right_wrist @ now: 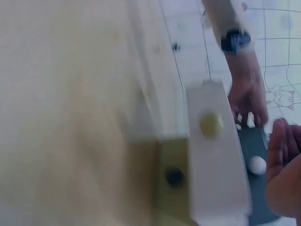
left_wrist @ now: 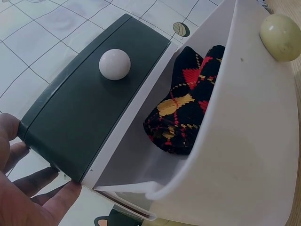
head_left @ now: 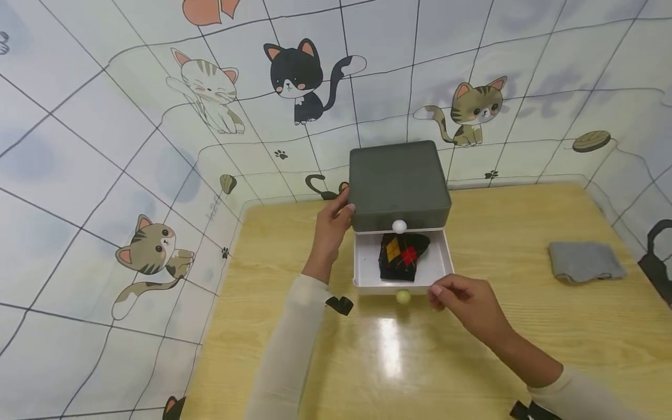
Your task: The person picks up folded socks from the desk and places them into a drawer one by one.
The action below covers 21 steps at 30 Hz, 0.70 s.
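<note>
A dark grey drawer box point(head_left: 399, 184) stands at the back of the wooden table point(head_left: 525, 344). Its upper drawer, with a white knob point(head_left: 399, 226), is closed. The lower white drawer point(head_left: 366, 265) is pulled out and holds a folded black argyle sock point(head_left: 401, 255). My left hand point(head_left: 340, 213) grips the box's left front corner, thumb on one side and fingers point(left_wrist: 47, 178) on the other. My right hand point(head_left: 438, 291) hovers at the drawer front's right end, beside the yellowish knob point(head_left: 403, 296), fingers loosely curled and holding nothing. The right wrist view is blurred.
A folded grey cloth point(head_left: 585, 261) lies on the table at the right. A dark object point(head_left: 656, 256) shows at the right edge. Cat-patterned sheeting point(head_left: 157, 146) walls in the table at the back and left.
</note>
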### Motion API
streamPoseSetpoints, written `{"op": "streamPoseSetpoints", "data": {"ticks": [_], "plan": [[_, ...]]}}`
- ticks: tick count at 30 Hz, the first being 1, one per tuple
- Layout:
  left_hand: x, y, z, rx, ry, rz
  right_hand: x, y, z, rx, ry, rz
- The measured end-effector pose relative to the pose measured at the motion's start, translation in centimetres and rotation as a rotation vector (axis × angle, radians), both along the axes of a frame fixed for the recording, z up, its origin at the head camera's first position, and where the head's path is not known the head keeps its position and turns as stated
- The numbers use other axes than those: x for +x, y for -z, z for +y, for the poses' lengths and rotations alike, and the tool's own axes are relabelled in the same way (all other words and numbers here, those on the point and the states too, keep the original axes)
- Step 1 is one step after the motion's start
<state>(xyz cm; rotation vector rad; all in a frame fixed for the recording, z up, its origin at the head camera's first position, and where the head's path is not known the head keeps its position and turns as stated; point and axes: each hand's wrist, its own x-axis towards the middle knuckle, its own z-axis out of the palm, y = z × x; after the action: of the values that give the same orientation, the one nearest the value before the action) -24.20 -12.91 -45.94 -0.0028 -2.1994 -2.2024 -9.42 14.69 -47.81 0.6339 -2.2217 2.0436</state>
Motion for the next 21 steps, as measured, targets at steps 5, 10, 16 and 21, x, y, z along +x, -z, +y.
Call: {"op": "streamPoseSetpoints", "data": {"ticks": [5,10,16,21], "plan": [[-0.1,-0.2,0.0,0.001,-0.006,-0.005,2.3,2.4,-1.3,-0.439,0.074,-0.413],[0.0,-0.1,0.0,-0.005,-0.001,-0.022,3.2,4.8,-2.9,-0.671,0.22,-0.804],[0.0,-0.1,-0.1,-0.003,-0.027,-0.015,2.5,6.1,-5.2,-0.768,0.205,-0.924],[-0.1,0.0,0.0,-0.005,0.004,-0.003,1.8,6.0,-5.9,-0.867,0.217,-0.968]]}}
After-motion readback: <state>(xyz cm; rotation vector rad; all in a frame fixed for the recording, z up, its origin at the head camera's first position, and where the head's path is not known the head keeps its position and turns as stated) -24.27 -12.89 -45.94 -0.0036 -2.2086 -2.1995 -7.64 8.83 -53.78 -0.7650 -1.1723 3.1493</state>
